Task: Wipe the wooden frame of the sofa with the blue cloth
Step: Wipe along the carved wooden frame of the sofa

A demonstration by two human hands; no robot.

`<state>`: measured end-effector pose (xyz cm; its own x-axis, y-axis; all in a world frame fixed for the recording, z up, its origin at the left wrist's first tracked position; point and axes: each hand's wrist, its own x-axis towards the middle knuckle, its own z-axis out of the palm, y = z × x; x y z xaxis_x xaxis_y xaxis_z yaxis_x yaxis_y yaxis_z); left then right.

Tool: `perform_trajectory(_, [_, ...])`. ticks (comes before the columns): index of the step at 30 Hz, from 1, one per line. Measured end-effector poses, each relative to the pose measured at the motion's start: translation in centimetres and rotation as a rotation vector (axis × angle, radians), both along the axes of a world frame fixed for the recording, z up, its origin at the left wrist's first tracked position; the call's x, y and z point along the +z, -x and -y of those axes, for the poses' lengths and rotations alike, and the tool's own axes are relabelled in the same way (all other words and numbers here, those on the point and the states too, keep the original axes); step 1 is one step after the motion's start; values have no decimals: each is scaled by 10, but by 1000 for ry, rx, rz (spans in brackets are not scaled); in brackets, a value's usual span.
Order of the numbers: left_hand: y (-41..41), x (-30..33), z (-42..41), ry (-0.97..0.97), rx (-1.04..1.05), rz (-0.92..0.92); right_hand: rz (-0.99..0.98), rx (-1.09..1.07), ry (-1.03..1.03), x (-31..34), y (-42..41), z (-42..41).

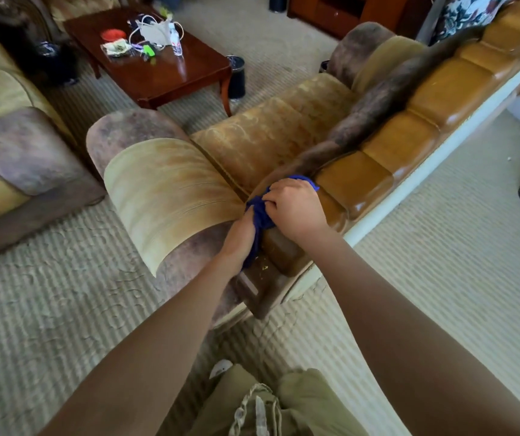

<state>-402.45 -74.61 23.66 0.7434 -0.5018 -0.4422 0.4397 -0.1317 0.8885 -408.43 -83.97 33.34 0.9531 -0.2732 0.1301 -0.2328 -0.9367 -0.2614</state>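
- We take the sofa [271,133] as our landmark; left of it stands a second couch [10,152], and beyond its seat a dark coffee table [170,67] carries a water bottle [176,42] and small clutter
- Our left hand [239,234] sits at the sofa's near back corner, just beside the rolled armrest [164,196], fingers curled round the hanging end of the blue cloth [260,215]
- Our right hand [296,209] is just right of it, fingers bent over the bunched cloth, pressing it onto the glossy wooden frame [409,133] along the top of the sofa's back
- The cloth lies between both hands at that corner, touching the frame
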Motion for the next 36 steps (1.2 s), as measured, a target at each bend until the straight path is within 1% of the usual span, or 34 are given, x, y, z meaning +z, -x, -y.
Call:
perform_trajectory(3, [7, 11, -2, 7, -1, 16, 12, -59, -32, -2, -1, 0])
perform_trajectory(6, [21, 17, -16, -6, -51, 105, 136, -62, -12, -10, 15, -7])
perform_trajectory(8, [24, 7, -21, -17, -36, 171, 158, -76, 10, -17, 22, -14])
perform_trajectory(10, [20, -5, -23, -46, -22, 178, 127, -95, 7, -22, 22, -17])
perform_trajectory(13, [9, -23, -20, -107, -89, 189, 150, -103, 23, -26, 18, -17])
perform_trajectory(14, [5, -27, -17, -101, -107, 173, 155, -99, 21, -25, 17, -17])
perform_trajectory(17, [0, -16, -8, -93, -61, -14, 103, -97, -9, -22, 14, -16])
perform_trajectory(18, [-1, -12, -5, -96, -39, -37, 106, -95, -16, -20, 12, -15])
perform_trajectory(19, [1, -2, -4, -123, -39, 13, 122, -93, -22, -17, 10, -15])
perform_trajectory(21, [12, 15, -3, -179, -50, 192, 182, -99, -42, -11, 9, -14])
perform_trajectory(22, [23, 24, -2, -155, -28, 281, 237, -118, -61, -7, 10, -13])
perform_trajectory(23, [36, 32, -2, -125, -4, 394, 300, -157, -89, -7, 14, -11])
perform_trajectory(25, [61, 43, -1, -93, 6, 721, 412, -272, -147, -9, 27, -4])
perform_trajectory(27, [70, 31, -4, -114, -82, 997, 463, -319, -129, -17, 43, 2])
perform_trajectory(28, [67, 22, -7, -125, -116, 1083, 474, -317, -101, -22, 50, 4])
perform_trajectory(30, [59, 7, -15, -126, -174, 1194, 503, -305, -66, -30, 57, 6])
perform_trajectory(32, [52, 2, -18, -107, -222, 1298, 535, -305, -76, -34, 62, 8])
perform_trajectory(34, [46, 0, -18, -105, -250, 1361, 548, -312, -100, -38, 69, 9])
perform_trajectory(36, [45, 6, -14, -146, -243, 1416, 570, -342, -155, -43, 79, 10])
